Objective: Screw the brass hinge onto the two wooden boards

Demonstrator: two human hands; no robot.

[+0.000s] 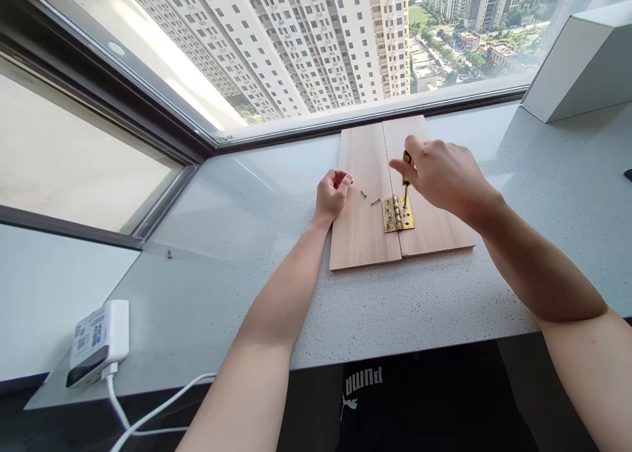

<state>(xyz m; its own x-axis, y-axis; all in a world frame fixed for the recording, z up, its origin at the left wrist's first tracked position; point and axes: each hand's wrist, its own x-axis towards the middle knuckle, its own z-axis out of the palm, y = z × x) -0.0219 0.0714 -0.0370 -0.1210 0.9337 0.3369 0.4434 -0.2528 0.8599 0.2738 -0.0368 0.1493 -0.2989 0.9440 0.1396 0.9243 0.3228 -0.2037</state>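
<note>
My right hand (439, 175) is wrapped round the black and yellow handle of a screwdriver (405, 168). Its shaft points down, and the tip meets the right leaf of a brass hinge (388, 216), apparently at a screw there. The hinge lies flat across the seam between two pale wooden boards, the left board (363, 238) and the right board (434, 235). Two loose screws, one (364, 194) and another (376, 201), lie on the left board. At that board's left edge rests my left hand (333, 192), fingers curled together; whatever they hold, if anything, is hidden.
The boards lie on a speckled white sill (266, 195) against the window frame. A white box (567, 70) stands at the far right. Near the left front edge is a white device (101, 340) with a cable (162, 406) hanging down. A small dark bit (169, 254) lies farther left.
</note>
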